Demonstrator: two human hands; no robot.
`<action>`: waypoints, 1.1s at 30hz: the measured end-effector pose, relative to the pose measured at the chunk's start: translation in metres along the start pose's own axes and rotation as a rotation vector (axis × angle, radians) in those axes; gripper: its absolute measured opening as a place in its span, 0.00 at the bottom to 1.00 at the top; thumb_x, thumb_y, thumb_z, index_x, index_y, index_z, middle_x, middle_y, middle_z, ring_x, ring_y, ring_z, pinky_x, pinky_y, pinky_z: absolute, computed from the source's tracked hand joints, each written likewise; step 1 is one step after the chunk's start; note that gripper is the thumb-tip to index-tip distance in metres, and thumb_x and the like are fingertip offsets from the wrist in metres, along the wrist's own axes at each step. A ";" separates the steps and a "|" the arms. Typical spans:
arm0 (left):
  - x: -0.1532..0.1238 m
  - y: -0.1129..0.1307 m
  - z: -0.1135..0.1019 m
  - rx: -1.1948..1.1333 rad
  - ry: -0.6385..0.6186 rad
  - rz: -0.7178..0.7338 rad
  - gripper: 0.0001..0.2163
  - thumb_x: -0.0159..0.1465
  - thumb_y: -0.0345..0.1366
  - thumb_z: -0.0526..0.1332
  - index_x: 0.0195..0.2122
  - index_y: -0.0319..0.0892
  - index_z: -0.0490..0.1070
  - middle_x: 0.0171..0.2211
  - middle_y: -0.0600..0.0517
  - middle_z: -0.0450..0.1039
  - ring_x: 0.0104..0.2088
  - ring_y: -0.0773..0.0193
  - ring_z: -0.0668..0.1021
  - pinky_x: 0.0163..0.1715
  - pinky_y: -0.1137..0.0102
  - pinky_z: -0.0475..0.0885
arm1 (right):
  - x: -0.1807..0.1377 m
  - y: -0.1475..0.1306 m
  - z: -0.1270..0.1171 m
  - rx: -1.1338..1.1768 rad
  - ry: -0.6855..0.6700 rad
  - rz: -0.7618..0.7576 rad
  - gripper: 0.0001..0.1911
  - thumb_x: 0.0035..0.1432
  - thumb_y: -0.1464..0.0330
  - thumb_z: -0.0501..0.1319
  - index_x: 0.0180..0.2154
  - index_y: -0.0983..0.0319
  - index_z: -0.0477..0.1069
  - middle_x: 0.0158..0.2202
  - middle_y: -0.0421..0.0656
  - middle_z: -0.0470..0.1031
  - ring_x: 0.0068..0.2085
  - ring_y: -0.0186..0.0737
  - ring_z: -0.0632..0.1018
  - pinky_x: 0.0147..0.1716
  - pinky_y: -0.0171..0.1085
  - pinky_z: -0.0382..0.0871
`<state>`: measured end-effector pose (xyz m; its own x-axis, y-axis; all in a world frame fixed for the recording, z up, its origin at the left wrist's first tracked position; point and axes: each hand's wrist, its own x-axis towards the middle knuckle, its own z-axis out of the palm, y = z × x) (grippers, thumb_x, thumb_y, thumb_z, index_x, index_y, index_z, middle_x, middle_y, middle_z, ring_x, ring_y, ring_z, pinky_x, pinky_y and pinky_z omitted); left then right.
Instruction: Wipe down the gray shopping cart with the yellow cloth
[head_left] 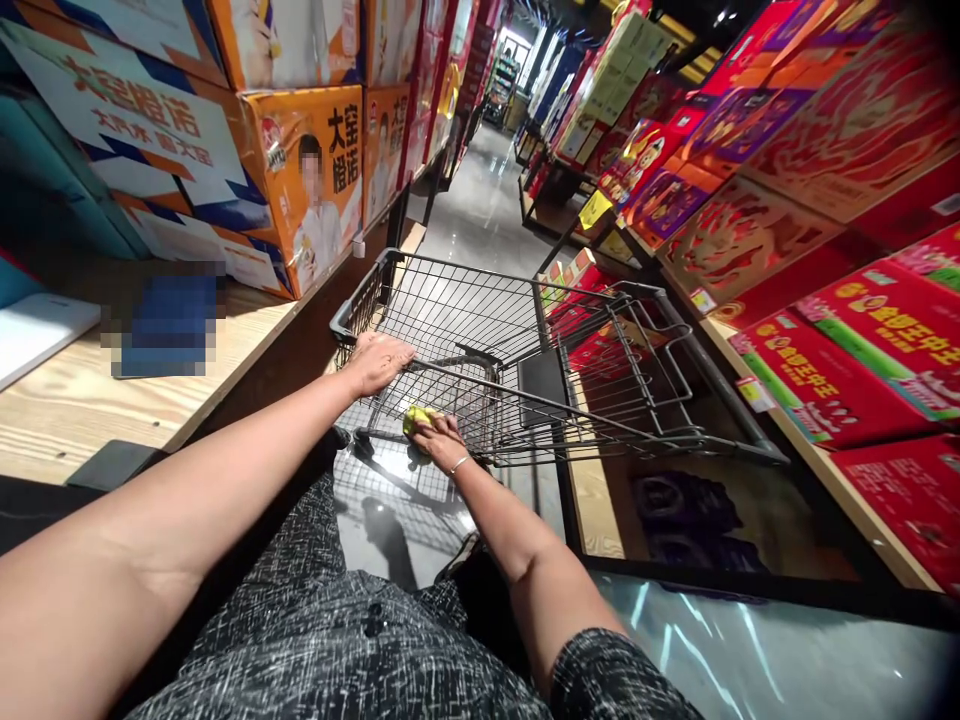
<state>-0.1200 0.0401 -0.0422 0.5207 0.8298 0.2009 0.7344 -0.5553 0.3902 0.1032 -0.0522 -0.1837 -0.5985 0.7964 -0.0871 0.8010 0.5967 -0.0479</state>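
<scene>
A dark wire shopping cart stands tilted in the aisle in front of me. My left hand rests on the cart's near left rim, fingers curled over the wire. Lower down, my right hand is closed on a yellow cloth and presses it against the cart's lower frame. A thin bracelet sits on my right wrist.
Orange and white cartons are stacked on a wooden shelf at my left. Red gift boxes fill the sloped shelves at my right. The glossy aisle floor runs away ahead between the displays.
</scene>
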 end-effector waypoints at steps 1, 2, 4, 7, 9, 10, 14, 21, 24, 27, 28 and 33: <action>0.000 0.000 0.000 0.005 -0.002 -0.001 0.24 0.71 0.46 0.39 0.41 0.48 0.76 0.42 0.51 0.78 0.47 0.54 0.73 0.50 0.54 0.56 | 0.001 -0.002 0.006 0.022 -0.038 -0.010 0.16 0.68 0.61 0.54 0.54 0.48 0.72 0.62 0.38 0.68 0.65 0.48 0.59 0.61 0.47 0.51; 0.000 -0.001 0.000 0.009 0.001 -0.003 0.24 0.71 0.46 0.39 0.40 0.48 0.76 0.41 0.50 0.78 0.46 0.54 0.73 0.50 0.54 0.56 | 0.002 -0.004 0.010 0.036 -0.065 -0.020 0.15 0.68 0.60 0.54 0.52 0.49 0.73 0.61 0.38 0.69 0.65 0.47 0.59 0.61 0.47 0.52; 0.001 -0.001 0.000 0.011 0.014 -0.009 0.25 0.71 0.47 0.39 0.38 0.47 0.75 0.40 0.50 0.78 0.45 0.54 0.73 0.49 0.54 0.56 | 0.003 -0.006 0.010 0.036 -0.075 -0.036 0.14 0.68 0.61 0.55 0.51 0.49 0.73 0.59 0.38 0.71 0.65 0.47 0.59 0.61 0.47 0.51; 0.001 -0.002 0.000 0.005 0.033 -0.012 0.25 0.70 0.47 0.39 0.36 0.46 0.75 0.39 0.50 0.78 0.45 0.54 0.73 0.49 0.54 0.56 | -0.001 0.000 -0.008 -0.046 0.020 -0.047 0.15 0.68 0.64 0.54 0.54 0.48 0.71 0.59 0.38 0.70 0.64 0.48 0.59 0.61 0.47 0.50; 0.002 -0.004 0.000 -0.001 0.048 -0.017 0.25 0.70 0.48 0.39 0.35 0.47 0.75 0.39 0.50 0.78 0.44 0.54 0.73 0.49 0.54 0.56 | -0.010 0.010 -0.032 -0.131 0.143 -0.058 0.16 0.68 0.65 0.53 0.55 0.47 0.70 0.60 0.37 0.70 0.64 0.48 0.60 0.60 0.47 0.50; 0.003 -0.005 0.000 -0.004 0.056 -0.024 0.24 0.69 0.48 0.40 0.35 0.47 0.75 0.38 0.50 0.78 0.44 0.54 0.73 0.50 0.54 0.56 | -0.017 0.017 -0.047 -0.175 0.223 -0.064 0.16 0.68 0.65 0.54 0.55 0.45 0.70 0.60 0.36 0.70 0.63 0.47 0.61 0.59 0.47 0.50; 0.005 -0.010 -0.002 -0.012 0.059 -0.050 0.20 0.65 0.50 0.47 0.35 0.47 0.75 0.37 0.50 0.77 0.46 0.53 0.72 0.53 0.54 0.54 | -0.055 0.045 -0.109 -0.334 0.642 -0.060 0.14 0.66 0.65 0.59 0.51 0.43 0.72 0.56 0.34 0.73 0.62 0.45 0.61 0.57 0.46 0.50; 0.004 -0.014 0.000 0.031 0.038 -0.025 0.15 0.59 0.46 0.53 0.41 0.50 0.74 0.42 0.51 0.76 0.50 0.52 0.71 0.56 0.54 0.54 | -0.061 0.042 -0.140 -0.265 0.920 0.293 0.14 0.64 0.69 0.59 0.49 0.50 0.74 0.53 0.43 0.73 0.60 0.47 0.62 0.56 0.47 0.54; 0.002 -0.013 0.004 0.078 0.046 0.000 0.16 0.54 0.41 0.56 0.43 0.50 0.74 0.42 0.51 0.76 0.50 0.51 0.71 0.55 0.54 0.55 | -0.018 0.009 -0.133 -0.230 0.765 0.357 0.14 0.66 0.66 0.56 0.51 0.52 0.73 0.55 0.43 0.72 0.59 0.50 0.63 0.55 0.49 0.56; 0.000 -0.012 0.006 0.108 0.070 0.011 0.15 0.53 0.40 0.57 0.42 0.49 0.73 0.41 0.50 0.76 0.48 0.51 0.72 0.53 0.55 0.57 | 0.027 -0.025 -0.133 -0.236 0.641 0.305 0.17 0.67 0.64 0.55 0.56 0.51 0.69 0.61 0.41 0.66 0.60 0.53 0.61 0.55 0.51 0.57; 0.000 -0.012 0.006 0.115 0.072 0.009 0.14 0.53 0.40 0.56 0.40 0.48 0.73 0.40 0.50 0.76 0.47 0.51 0.73 0.53 0.55 0.58 | 0.038 -0.033 -0.134 -0.240 0.621 0.288 0.18 0.67 0.64 0.55 0.57 0.51 0.67 0.62 0.41 0.64 0.60 0.53 0.60 0.55 0.51 0.57; 0.000 -0.018 0.005 0.114 0.076 0.028 0.16 0.53 0.36 0.55 0.43 0.50 0.73 0.43 0.50 0.77 0.48 0.52 0.73 0.54 0.55 0.58 | 0.035 -0.025 -0.141 -0.233 0.636 0.241 0.15 0.68 0.64 0.54 0.53 0.52 0.70 0.59 0.37 0.66 0.57 0.49 0.62 0.53 0.48 0.58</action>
<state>-0.1310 0.0493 -0.0539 0.5101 0.8135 0.2793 0.7672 -0.5771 0.2800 0.0599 -0.0253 -0.0450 -0.3542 0.7697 0.5312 0.9307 0.3456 0.1197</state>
